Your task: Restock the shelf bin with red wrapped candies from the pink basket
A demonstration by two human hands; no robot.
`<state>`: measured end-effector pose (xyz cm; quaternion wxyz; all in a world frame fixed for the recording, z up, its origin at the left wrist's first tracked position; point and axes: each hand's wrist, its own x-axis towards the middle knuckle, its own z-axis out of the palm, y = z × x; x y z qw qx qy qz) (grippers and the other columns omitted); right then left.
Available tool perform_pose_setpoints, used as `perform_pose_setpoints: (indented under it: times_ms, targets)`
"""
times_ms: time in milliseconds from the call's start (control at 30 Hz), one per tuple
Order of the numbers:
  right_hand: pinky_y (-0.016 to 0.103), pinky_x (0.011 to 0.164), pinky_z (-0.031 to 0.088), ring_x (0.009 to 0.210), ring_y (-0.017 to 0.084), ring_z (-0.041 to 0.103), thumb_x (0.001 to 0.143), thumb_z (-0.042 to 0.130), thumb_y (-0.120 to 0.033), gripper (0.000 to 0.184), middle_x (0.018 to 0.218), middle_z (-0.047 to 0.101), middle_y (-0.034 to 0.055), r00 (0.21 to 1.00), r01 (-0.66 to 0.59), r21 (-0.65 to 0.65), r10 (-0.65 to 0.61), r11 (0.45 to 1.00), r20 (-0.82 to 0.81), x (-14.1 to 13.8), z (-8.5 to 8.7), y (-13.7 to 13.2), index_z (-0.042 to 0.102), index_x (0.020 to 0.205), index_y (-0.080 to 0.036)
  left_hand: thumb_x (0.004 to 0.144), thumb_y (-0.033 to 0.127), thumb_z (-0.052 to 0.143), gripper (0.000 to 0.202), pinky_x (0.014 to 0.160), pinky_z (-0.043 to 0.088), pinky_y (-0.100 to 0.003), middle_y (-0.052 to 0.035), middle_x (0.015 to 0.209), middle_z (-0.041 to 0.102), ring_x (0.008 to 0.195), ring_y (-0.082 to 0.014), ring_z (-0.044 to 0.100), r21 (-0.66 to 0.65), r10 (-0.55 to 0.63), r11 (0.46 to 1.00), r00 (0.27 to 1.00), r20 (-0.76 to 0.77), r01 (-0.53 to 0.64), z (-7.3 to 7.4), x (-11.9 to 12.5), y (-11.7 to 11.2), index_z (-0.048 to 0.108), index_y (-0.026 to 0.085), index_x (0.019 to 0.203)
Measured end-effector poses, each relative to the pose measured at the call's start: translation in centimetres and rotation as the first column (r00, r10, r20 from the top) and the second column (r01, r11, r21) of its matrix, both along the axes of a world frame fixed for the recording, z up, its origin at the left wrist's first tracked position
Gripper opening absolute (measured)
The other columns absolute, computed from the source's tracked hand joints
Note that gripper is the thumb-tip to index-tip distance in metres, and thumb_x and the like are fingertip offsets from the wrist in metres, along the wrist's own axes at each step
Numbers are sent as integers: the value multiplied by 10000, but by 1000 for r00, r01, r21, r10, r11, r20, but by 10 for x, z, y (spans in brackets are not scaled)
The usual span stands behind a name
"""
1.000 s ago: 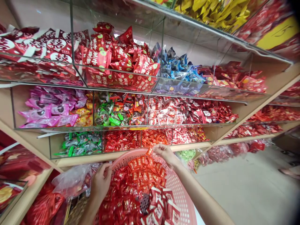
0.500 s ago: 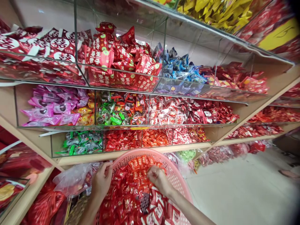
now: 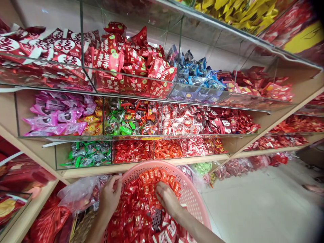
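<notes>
My left hand (image 3: 110,192) is closed over the left rim of a pink plastic basket (image 3: 188,189) with a perforated wall. Inside it lie many small wrapped candies: orange-red ones (image 3: 149,175) at the far side, darker red ones (image 3: 129,209) at the left, and red-and-white ones (image 3: 168,233) near the front right. My right hand (image 3: 167,197) is down among the orange-red candies, fingers bent and pressed together, their tips partly hidden. Whether a candy is between them I cannot make out. A bare patch of the basket's bottom (image 3: 156,217) shows through the candies.
Ahead stands a wooden shelf with clear compartments: large red packets (image 3: 134,60), blue packets (image 3: 198,74), purple packets (image 3: 58,116) and green-wrapped candies (image 3: 88,153). A clear plastic bag (image 3: 77,194) lies left of the basket. Pale floor tiles (image 3: 248,202) stretch to the right.
My right hand has shifted slightly left and down over the candies, its fingers reaching out from a tighter curl. The left hand stays on the rim.
</notes>
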<state>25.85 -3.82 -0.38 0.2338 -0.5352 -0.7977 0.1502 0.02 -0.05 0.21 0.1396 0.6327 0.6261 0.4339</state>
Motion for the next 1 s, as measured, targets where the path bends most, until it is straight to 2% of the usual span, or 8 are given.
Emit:
perform_pose_setpoints:
  times_ms: [133,300,400,533,700,767,867,1000]
  targets:
    - [277,710,398,773,164,524,843,435,-89,155,820,569,25,992,-13,3,13,1000,124,-1,5,1,485,743,-196,784,392,440,241,685,495,-260,-30,826,698,757,-169,645,3,2,1000,1000,8,-2,1,1,0,615,230,818]
    - [290,694,393,763,172,521,859,446,-102,152,828,569,27,981,5,14,-8,1000,194,2,8,1,484,747,-197,783,398,446,245,664,496,-250,-29,825,699,747,-164,643,2,7,1000,1000,12,-7,1,1,0,620,229,818]
    - [313,712,399,809,197,533,864,525,-228,81,877,581,42,980,-30,55,18,998,199,5,8,-1,502,791,-201,781,390,445,243,676,497,-256,-29,833,699,758,-168,646,-6,9,1000,1000,2,-9,-1,0,0,622,229,825]
    - [310,681,401,742,190,535,891,493,-381,222,816,582,48,989,4,100,-18,995,144,16,22,10,513,766,-198,782,388,443,244,693,499,-262,-31,846,697,777,-172,648,-6,6,1000,1000,-1,-6,-3,-1,1,621,229,830]
    - [279,730,405,799,175,558,931,409,-276,197,868,604,64,987,152,130,-157,980,27,43,50,67,570,870,-181,786,388,446,240,695,501,-263,-35,833,696,767,-173,644,0,1,1000,1000,13,-1,0,1,0,619,226,826]
    - [261,731,404,829,171,572,901,454,-220,147,924,619,75,970,235,68,-239,970,53,54,52,97,591,923,-172,785,390,445,241,702,501,-267,-35,824,694,763,-173,643,4,3,1000,1000,20,-3,0,1,0,618,225,816]
    - [239,717,404,841,170,598,856,525,-192,133,952,649,93,931,359,-99,-348,928,115,63,43,137,620,942,-157,785,396,447,243,703,500,-271,-36,826,691,767,-173,643,6,5,1000,1000,28,-6,-1,1,0,617,224,811]
    - [235,680,409,803,178,619,807,612,-244,142,902,676,106,921,384,-184,-363,905,140,61,24,168,656,903,-148,791,386,450,231,694,499,-266,-39,829,689,769,-169,642,17,-13,1000,999,31,12,-2,0,0,613,225,825]
